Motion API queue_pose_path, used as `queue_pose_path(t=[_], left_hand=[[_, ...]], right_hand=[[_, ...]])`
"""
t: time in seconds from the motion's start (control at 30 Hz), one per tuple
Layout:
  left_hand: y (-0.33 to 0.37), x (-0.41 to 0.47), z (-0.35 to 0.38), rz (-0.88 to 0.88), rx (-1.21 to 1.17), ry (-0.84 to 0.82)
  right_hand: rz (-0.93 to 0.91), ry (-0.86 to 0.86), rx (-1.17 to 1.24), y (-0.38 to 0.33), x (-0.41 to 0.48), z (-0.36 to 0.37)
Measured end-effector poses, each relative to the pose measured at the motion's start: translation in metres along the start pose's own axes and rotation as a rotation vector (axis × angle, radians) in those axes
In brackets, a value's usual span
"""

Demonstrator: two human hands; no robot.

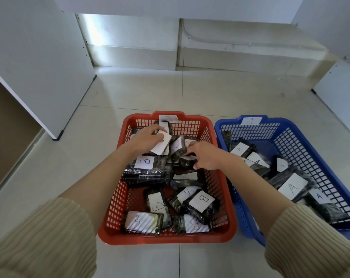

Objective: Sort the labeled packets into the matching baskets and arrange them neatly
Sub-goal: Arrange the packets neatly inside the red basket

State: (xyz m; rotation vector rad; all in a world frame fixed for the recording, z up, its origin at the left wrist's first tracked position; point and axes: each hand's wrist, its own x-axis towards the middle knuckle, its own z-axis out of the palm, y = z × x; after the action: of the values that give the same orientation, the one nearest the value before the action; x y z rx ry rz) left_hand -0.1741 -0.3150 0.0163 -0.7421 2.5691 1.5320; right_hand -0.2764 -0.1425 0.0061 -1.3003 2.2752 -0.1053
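Observation:
A red basket point(226, 227) tagged B stands in the middle of the floor and holds several dark packets with white B labels. To its right, a blue basket point(330, 149) tagged A holds several packets labelled A. My left hand point(148, 138) reaches into the far part of the red basket and grips a packet point(161, 145) by its white label. My right hand point(204, 156) is beside it, fingers curled on a dark packet point(177, 148) standing on edge. One packet point(185, 176) in the red basket shows an A label.
Both baskets sit on pale floor tiles. A white cabinet panel point(39, 67) stands at the left, another white panel point(338, 91) at the right, and a low white ledge point(230, 55) runs along the back.

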Motion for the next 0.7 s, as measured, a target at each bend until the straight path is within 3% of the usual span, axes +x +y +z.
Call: queue_pose_path(t=[0.17, 0.3, 0.43, 0.5, 0.7], left_hand=[[0.0, 0.001, 0.0, 0.001, 0.009, -0.004], [-0.002, 0.001, -0.001, -0.002, 0.002, -0.009], [-0.001, 0.002, -0.001, -0.005, -0.016, -0.012], [-0.001, 0.002, -0.001, -0.002, -0.008, -0.014], [-0.003, 0.002, -0.002, 0.001, 0.003, -0.012]], right_hand=[[0.043, 0.0, -0.049, 0.002, 0.007, -0.002], [0.016, 0.128, -0.295, 0.003, 0.008, -0.005], [0.042, 0.138, -0.4, 0.005, 0.013, 0.003], [0.053, 0.107, -0.323, 0.005, 0.013, 0.001], [0.138, 0.021, 0.248, 0.003, 0.004, -0.023]])
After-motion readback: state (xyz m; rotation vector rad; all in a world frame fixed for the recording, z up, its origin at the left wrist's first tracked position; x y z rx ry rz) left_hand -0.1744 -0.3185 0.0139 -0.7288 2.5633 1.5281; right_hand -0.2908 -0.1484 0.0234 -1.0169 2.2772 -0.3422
